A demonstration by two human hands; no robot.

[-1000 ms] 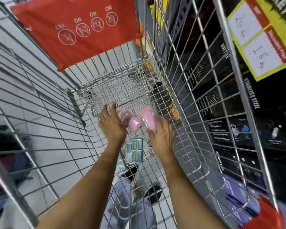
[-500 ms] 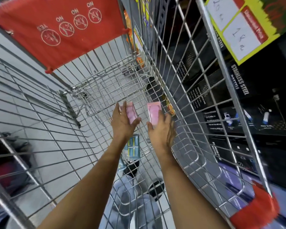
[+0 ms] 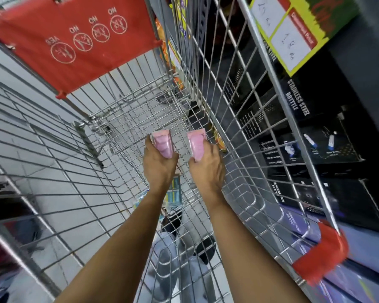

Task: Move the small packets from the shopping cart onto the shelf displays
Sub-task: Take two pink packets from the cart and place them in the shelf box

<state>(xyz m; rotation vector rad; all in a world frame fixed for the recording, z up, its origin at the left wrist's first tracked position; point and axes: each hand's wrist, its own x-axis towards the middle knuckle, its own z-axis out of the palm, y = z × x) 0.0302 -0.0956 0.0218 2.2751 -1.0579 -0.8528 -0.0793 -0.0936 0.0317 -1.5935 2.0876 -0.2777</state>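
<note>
Both my arms reach down into the wire shopping cart (image 3: 234, 119). My left hand (image 3: 159, 166) is closed around a small pink packet (image 3: 162, 143), held upright above the cart floor. My right hand (image 3: 206, 169) grips a second pink packet (image 3: 197, 144) beside it, a short gap between the two. Under my wrists a blue-green packet (image 3: 173, 192) lies flat on the cart's mesh bottom, partly hidden by my left forearm.
A red flap (image 3: 74, 40) with round symbols hangs at the cart's far end. Right of the cart stand shelves of black stainless steel bottle boxes (image 3: 311, 136) and a yellow-green price sign (image 3: 293, 33). Grey floor tiles (image 3: 42, 119) lie to the left.
Both hands closed on the pink packets and lifted them off the cart floor, turning them upright. The view has tilted slightly.
</note>
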